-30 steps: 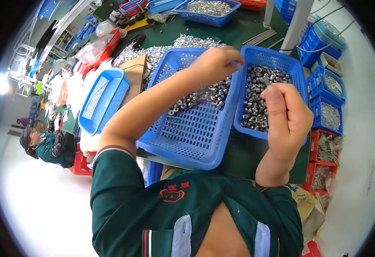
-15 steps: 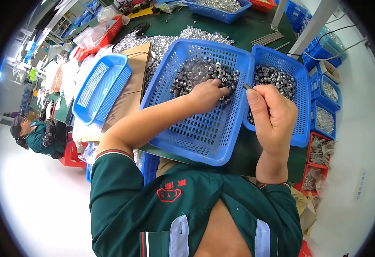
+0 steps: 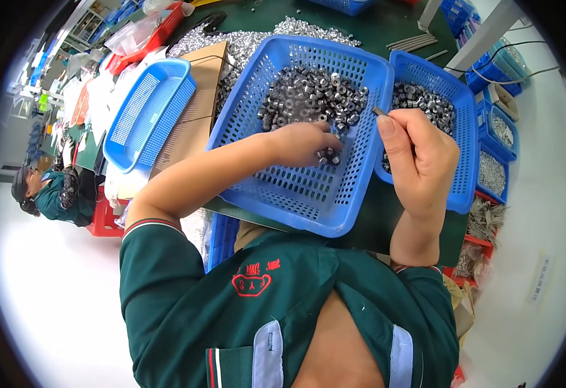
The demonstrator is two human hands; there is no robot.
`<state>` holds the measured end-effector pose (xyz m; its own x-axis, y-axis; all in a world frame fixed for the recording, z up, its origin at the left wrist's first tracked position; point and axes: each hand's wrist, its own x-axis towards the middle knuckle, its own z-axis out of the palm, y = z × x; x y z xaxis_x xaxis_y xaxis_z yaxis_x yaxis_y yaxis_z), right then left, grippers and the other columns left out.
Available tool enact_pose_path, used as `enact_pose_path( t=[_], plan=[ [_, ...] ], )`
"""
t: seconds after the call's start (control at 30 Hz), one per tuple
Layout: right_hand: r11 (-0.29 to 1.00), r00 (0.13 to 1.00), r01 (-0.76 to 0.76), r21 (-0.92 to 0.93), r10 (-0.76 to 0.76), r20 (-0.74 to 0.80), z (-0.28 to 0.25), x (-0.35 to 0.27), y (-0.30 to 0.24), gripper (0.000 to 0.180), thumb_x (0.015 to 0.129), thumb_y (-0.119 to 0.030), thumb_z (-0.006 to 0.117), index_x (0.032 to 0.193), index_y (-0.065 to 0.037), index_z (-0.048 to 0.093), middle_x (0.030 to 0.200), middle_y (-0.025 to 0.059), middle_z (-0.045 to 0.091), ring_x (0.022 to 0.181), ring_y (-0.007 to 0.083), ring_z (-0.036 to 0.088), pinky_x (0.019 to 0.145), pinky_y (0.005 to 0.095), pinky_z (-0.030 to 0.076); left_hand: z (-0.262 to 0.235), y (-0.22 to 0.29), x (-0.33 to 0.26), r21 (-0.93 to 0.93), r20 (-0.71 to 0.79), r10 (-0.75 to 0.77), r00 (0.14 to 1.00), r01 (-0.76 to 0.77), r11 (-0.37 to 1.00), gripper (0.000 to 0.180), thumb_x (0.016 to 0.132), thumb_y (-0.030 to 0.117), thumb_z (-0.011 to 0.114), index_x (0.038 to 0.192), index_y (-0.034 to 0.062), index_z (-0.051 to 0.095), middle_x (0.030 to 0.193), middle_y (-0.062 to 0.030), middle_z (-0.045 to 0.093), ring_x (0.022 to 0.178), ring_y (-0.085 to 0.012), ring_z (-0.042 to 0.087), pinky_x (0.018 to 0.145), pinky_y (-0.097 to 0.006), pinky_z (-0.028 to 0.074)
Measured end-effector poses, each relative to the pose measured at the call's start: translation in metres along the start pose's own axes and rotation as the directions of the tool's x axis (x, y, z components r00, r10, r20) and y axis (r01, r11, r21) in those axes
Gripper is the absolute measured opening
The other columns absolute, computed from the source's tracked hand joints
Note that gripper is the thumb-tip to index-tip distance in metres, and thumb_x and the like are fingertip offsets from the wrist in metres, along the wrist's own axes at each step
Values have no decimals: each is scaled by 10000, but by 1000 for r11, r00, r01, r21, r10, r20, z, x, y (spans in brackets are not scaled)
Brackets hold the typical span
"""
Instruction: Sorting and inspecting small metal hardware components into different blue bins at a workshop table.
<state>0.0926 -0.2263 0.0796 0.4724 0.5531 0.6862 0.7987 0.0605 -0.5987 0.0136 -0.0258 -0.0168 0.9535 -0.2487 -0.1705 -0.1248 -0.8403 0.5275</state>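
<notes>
My left hand (image 3: 301,143) is low in the large blue perforated basket (image 3: 282,213), its fingers curled and slightly blurred around a few small metal rings (image 3: 328,156). Beyond it, a heap of the same dark-silver rings with centre holes (image 3: 312,94) fills the far part of the basket. Above the basket's right side my right hand (image 3: 419,145) is closed, thumb pressed to forefinger, on a thin metal rod (image 3: 379,111); only its short tip shows. A second blue basket (image 3: 465,165), holding more rings, stands partly behind that hand.
An emptier light-blue basket (image 3: 148,116) rests on cardboard (image 3: 199,103) at left. Shiny small parts (image 3: 250,45) lie heaped beyond. Metal rods (image 3: 412,43) lie at far right, near a white post (image 3: 487,39). Stacked bins (image 3: 492,174) line the right; a seated person (image 3: 53,191) is at left.
My left hand has drawn back from the heap toward the near side, pulling a few rings with it. The right hand keeps its grip on the rod. The whole view has shifted slightly.
</notes>
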Motion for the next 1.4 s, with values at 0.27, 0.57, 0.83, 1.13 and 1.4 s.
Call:
enact_pose_path(
  t=[0.27,0.57,0.83,1.13,1.4],
  plan=[
    [1000,1000,7,5,-8,24,3,1,2,137,864,-109,675,778,-43,591,573,75,539,459,210,513,434,301,379,-1,-15,-9,44,-91,-129,987,133,990,287,775,60,651,1060,88,636,980,-129,617,935,-348,610,799,-419,492],
    [1000,999,20,-12,-20,45,7,2,2,145,858,-107,676,772,-37,583,583,84,543,470,230,513,436,317,379,16,-15,3,219,-83,-211,974,225,950,277,786,117,654,1054,82,597,907,-140,621,854,-358,626,734,-461,492],
    [1000,998,-26,-8,27,63,7,4,6,153,867,-129,668,766,-39,595,583,92,551,472,241,525,439,323,388,-19,-6,0,-309,-163,-298,940,238,921,308,849,58,620,1145,12,548,939,-127,671,781,-193,662,694,-310,523],
    [983,983,-142,-112,153,100,22,-1,19,155,895,-194,622,806,-68,612,631,103,592,538,282,585,478,366,424,-48,20,-21,-964,-188,-134,973,-157,213,293,944,174,577,1182,9,529,1001,-121,668,809,-173,671,691,-267,518],
    [977,984,-3,-212,41,174,36,-1,24,177,867,-177,626,742,-76,551,627,85,576,563,276,583,493,387,433,-44,21,-20,-971,-194,-121,973,-174,162,269,935,219,602,1091,14,527,887,-114,665,741,-179,668,651,-272,521]
  ],
)
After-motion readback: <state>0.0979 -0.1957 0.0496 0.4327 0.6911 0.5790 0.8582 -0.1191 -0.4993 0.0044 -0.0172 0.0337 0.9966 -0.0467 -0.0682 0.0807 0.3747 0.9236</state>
